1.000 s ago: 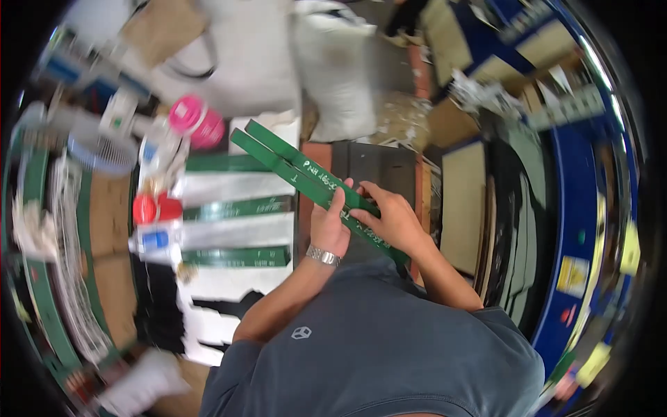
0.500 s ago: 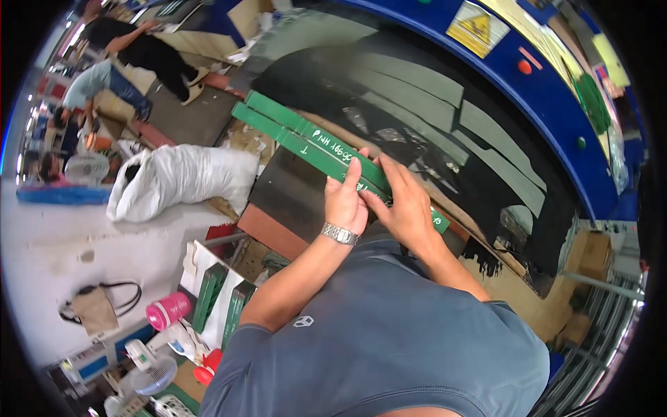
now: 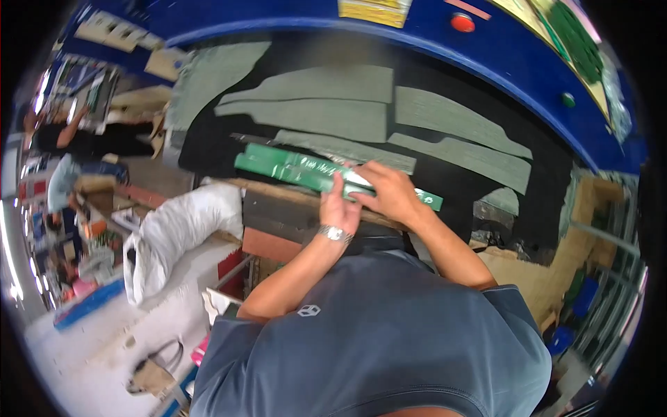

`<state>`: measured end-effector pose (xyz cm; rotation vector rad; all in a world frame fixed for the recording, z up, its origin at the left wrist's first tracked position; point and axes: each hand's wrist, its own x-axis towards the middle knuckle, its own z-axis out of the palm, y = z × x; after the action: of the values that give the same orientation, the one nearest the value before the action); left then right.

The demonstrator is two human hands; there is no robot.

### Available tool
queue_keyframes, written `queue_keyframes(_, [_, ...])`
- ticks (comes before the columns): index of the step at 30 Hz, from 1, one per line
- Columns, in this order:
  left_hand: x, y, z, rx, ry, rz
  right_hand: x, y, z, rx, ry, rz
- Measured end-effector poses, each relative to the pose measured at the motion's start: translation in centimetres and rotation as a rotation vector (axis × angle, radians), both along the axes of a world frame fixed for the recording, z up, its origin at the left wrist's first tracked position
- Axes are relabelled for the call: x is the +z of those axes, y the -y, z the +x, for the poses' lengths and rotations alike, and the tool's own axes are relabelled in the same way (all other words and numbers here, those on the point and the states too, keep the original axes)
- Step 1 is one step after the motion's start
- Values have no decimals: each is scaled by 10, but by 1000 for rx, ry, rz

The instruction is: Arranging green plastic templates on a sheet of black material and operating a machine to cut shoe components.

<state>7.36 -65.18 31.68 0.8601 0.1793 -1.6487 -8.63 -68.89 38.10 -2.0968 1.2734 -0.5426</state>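
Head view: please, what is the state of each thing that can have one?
Green bars: held
Left hand: closed on bars
Right hand: closed on bars
Wristwatch: fastened on left wrist
White sack: bulging
Black material: spread out
Red button: cannot tell if pressed

I see white sack (image 3: 186, 233), left | brown bag (image 3: 151, 377), lower left | yellow sign (image 3: 375, 12), top edge | black-clad person (image 3: 114, 142), far left

Hand passage lies open over the flat grey-green pieces (image 3: 347, 87), beyond the green bars (image 3: 285, 167). Blue beam (image 3: 528, 73) bounds far side; white sack (image 3: 184, 222) (bulky, slumped) obstructs left.
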Motion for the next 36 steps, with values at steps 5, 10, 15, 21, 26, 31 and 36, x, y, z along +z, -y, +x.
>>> queue_keyframes(5, [31,6,41,-465,254,141,-8,2,-5,-19,-30,-21])
queue_keyframes(10, [47,32,115,-1133,267,129,-3,7,-2,3,-112,-25])
queue_keyframes(15, [81,83,160,-1534,381,-186,9,-3,2,-80,-203,42])
queue_keyframes(21, [99,178,172,-1109,920,-430,10,-8,1,-123,-155,-70])
queue_keyframes(26, [109,223,146,-974,1121,-415,3,-8,-5,-213,-42,73])
queue_keyframes(31, [113,227,102,-1111,1017,-481,0,-7,-9,-189,10,-24])
queue_keyframes(36, [82,268,112,-1136,1225,-453,-4,3,-26,-186,-13,81])
